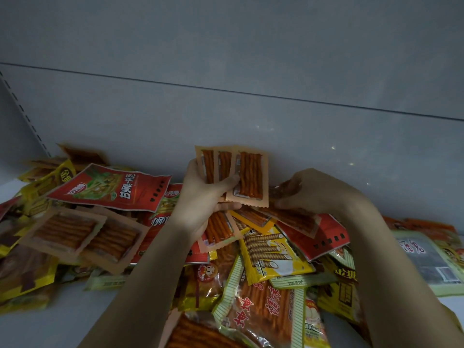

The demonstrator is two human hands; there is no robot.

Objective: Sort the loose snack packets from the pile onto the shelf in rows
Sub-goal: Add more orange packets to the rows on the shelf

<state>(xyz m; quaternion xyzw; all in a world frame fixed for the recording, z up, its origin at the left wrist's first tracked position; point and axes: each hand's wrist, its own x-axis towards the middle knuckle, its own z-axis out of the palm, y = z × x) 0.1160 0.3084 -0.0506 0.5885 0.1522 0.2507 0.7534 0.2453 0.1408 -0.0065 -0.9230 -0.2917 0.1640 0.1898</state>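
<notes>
Nearest us, at the bottom edge, lies a clear packet of long orange sticks with red characters, its long axis running up and away from us on the heap. Our two bare forearms reach over it toward the back of the white shelf. Our left hand is raised palm-up above the pile, thumb pressed across the front of a fan of three small peach-edged packets; these stand upright, their orange sticks pointing straight up, overlapping from left to right. Our right hand hangs knuckles-up just to the right, fingers curled down round a dark reddish packet at the top of the heap; how firmly it grips we cannot tell. The pile of snack packets sprawls across the shelf from the left wall to the right edge, packets pointing every way. A large red packet lies tilted at the left, and two joined peach packets sit flat below it, long axis across.
</notes>
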